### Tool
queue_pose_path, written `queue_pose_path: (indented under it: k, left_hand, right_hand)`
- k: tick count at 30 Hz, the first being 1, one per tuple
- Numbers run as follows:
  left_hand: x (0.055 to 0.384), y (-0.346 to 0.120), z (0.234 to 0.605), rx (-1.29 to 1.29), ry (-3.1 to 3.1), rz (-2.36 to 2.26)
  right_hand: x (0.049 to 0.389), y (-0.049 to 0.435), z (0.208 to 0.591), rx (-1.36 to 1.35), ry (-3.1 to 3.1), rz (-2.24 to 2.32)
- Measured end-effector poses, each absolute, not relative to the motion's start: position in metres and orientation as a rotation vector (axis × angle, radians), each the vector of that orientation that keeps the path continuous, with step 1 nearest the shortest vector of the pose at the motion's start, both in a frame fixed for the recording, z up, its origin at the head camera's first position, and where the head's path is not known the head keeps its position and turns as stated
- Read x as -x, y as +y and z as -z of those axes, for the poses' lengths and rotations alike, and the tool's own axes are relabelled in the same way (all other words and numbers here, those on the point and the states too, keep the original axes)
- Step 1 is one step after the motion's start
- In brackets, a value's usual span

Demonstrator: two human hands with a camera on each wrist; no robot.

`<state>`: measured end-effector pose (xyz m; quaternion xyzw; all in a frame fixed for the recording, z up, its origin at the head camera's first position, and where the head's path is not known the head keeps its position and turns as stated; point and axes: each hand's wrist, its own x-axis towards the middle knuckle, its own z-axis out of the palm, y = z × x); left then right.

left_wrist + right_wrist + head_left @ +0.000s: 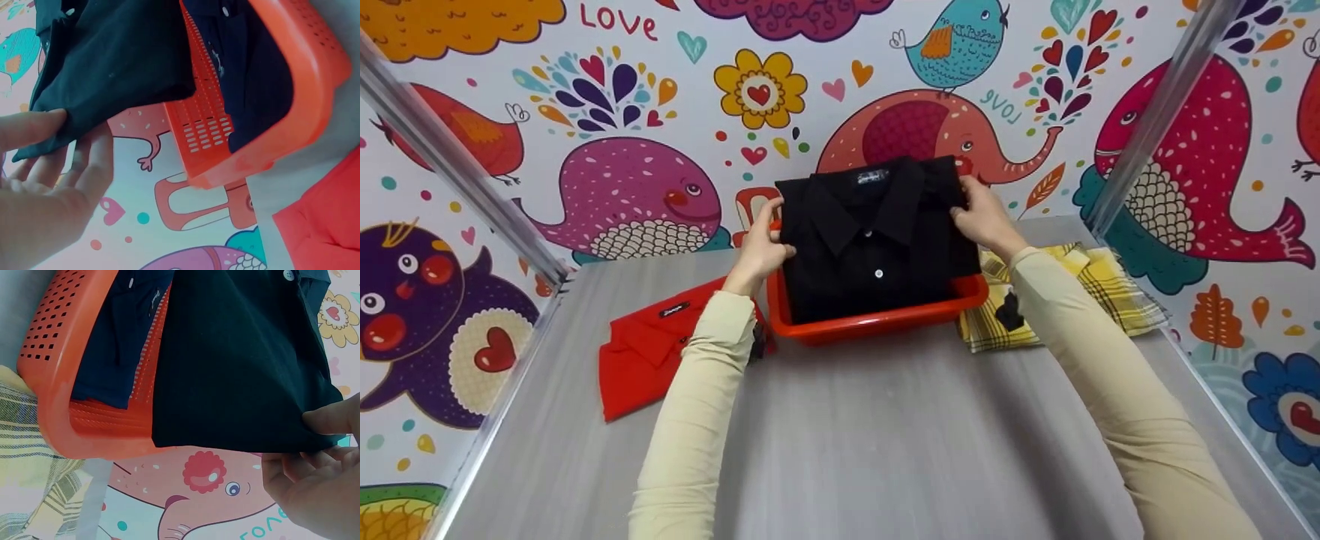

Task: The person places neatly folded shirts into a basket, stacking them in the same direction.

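A folded black collared shirt (840, 277) with white buttons is held up over an orange-red plastic basket (877, 322), its collar end raised toward the wall. My left hand (757, 255) pinches one side near the collar, thumb on top and fingers beneath. On the opposite side my right hand (988, 216) pinches the edge in the same way. Both wrist views show a dark navy garment (256, 73) lying inside the basket under the black shirt, with a small light logo on it. The black shirt hides much of the basket's inside in the head view.
A folded red shirt (641, 360) lies on the grey table (870, 435) left of the basket, partly behind my left sleeve. Right of the basket lies a yellow plaid shirt (1099, 289), partly covered by my right forearm. A patterned wall (780, 150) rises directly behind.
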<state>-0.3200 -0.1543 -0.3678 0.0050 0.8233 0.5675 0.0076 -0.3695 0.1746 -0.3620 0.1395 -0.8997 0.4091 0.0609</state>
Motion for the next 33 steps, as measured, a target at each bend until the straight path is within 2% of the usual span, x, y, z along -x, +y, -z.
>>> queue_pose_path:
  k: [8, 23, 33]
  left_hand:
    - [0.329, -0.155, 0.372, 0.081, 2.537, -1.764]
    - [0.330, -0.152, 0.382, 0.092, 2.718, -1.585]
    - [0.324, -0.158, 0.393, 0.131, 2.790, -1.473]
  right_hand:
    - [0.376, 0.169, 0.367, -0.426, -2.736, -1.216]
    - [0.376, 0.164, 0.374, -0.398, -2.805, -1.190]
    - [0.374, 0.177, 0.381, -0.343, -2.788, -1.243]
